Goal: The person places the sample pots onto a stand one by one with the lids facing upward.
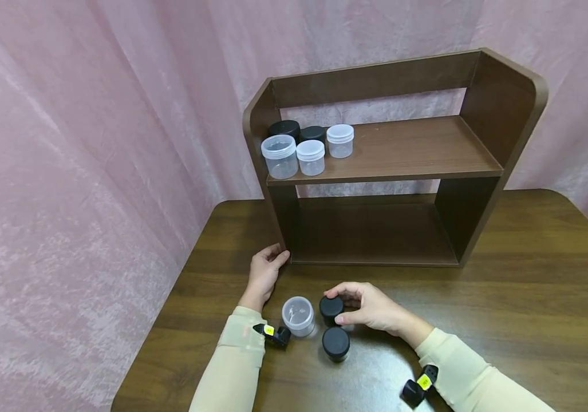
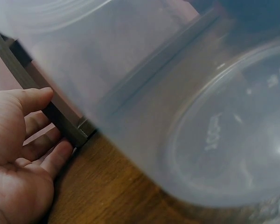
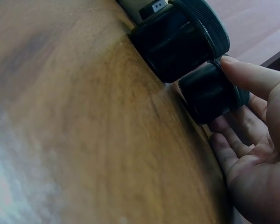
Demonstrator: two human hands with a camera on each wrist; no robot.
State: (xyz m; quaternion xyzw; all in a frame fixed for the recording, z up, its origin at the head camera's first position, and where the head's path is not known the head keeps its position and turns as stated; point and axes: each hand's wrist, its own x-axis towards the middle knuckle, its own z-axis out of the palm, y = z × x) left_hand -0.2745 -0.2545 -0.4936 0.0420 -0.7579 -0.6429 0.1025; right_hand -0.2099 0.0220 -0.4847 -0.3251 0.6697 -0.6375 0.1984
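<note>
My left hand (image 1: 264,272) holds the lower left corner of a brown wooden shelf (image 1: 376,177), thumb and fingers at its side panel in the left wrist view. My right hand (image 1: 373,309) grips a small black jar (image 1: 331,307), its thumb and fingers around the lid; in the right wrist view this jar (image 3: 210,93) stands on the table. A larger black jar (image 1: 336,342) sits just nearer to me. Between my hands is a clear plastic jar (image 1: 298,315) with a translucent lid, which fills much of the left wrist view.
On the shelf's upper board, at the left, stand a large clear jar (image 1: 280,157), two smaller clear jars and two black-lidded jars (image 1: 284,128). The shelf stands toward the back of the wooden table (image 1: 531,274). A pink curtain (image 1: 118,143) hangs behind and to the left.
</note>
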